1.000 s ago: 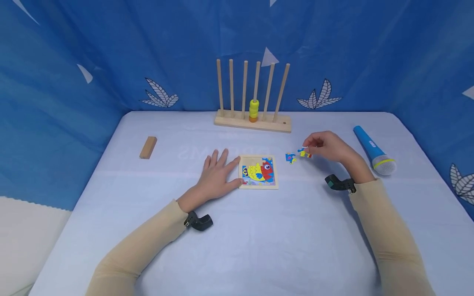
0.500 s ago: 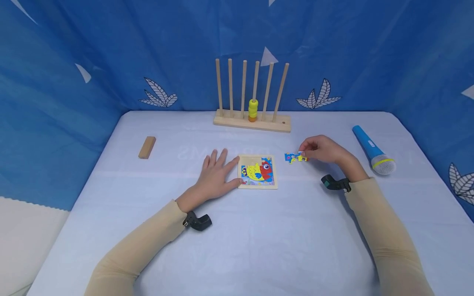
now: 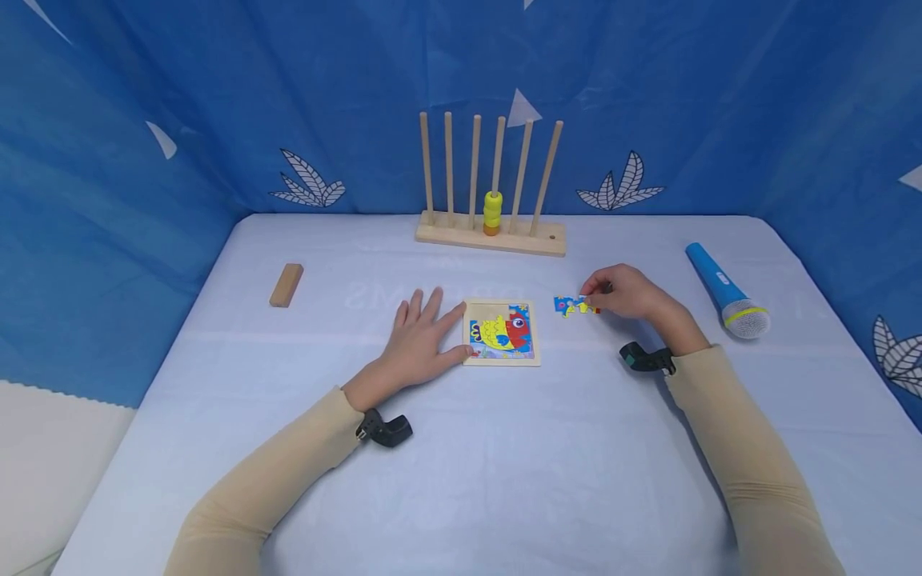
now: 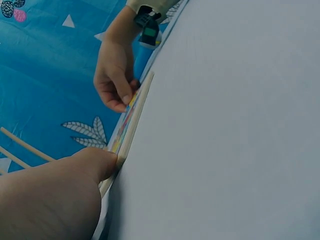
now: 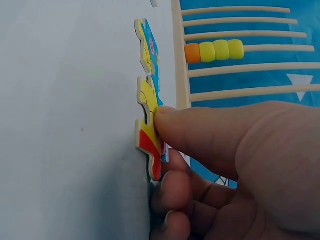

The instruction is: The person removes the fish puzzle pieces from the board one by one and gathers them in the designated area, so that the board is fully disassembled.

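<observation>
Right hand [image 3: 625, 293] is pinching a puzzle piece [image 5: 149, 134], thumb pressing on the printed face, fingers curling at the outer edge. Left hand [image 3: 418, 348] is resting with fingers spread apart, its thumb touching the near left corner of the puzzle frame [image 3: 502, 362] and its index fingertip touching the far left one.

Change: a second ago the held piece was hanging apart from the second piece [image 3: 562, 305]; now it is sitting up against it, the edges meeting or nearly so. Cannot tell whether they are locking. My reading: the two are being lined up as a strip outside the frame, the gap along its far side not yet filled.

Position: both pieces are lying to the right of the frame, well apart from it, at about the level of its far edge. Together, their long axis is running left to right across the table [image 3: 468, 488], roughly in line with that edge. The held piece's red end is pointing right, toward the fingers.
</observation>
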Demonstrator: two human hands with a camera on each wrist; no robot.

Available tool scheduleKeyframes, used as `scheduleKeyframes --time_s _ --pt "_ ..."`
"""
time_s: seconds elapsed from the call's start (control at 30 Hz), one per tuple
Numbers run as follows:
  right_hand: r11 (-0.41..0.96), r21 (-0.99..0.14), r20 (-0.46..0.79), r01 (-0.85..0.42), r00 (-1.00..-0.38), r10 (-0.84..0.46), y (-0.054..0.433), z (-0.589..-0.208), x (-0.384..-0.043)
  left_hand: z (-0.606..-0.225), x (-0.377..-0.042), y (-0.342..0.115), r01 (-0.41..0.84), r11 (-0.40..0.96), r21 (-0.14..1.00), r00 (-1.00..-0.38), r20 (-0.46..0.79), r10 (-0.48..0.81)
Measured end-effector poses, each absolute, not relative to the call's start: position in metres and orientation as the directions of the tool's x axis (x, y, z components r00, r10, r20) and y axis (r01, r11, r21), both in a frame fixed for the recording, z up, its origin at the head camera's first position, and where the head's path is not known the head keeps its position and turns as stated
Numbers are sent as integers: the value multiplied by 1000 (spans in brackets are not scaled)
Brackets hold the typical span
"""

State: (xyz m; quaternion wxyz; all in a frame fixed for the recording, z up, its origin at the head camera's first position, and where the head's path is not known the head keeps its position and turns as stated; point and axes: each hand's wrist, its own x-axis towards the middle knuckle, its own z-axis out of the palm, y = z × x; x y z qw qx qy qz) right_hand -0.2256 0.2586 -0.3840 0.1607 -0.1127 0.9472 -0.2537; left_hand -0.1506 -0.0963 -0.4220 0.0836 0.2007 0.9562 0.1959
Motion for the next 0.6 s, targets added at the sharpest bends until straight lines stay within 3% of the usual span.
scheduleKeyframes --time_s 0.6 --pt "855 -505 -235 -118 -934 -268 259 -387 -225 -422 -150 -96 352 841 410 -906 -76 416"
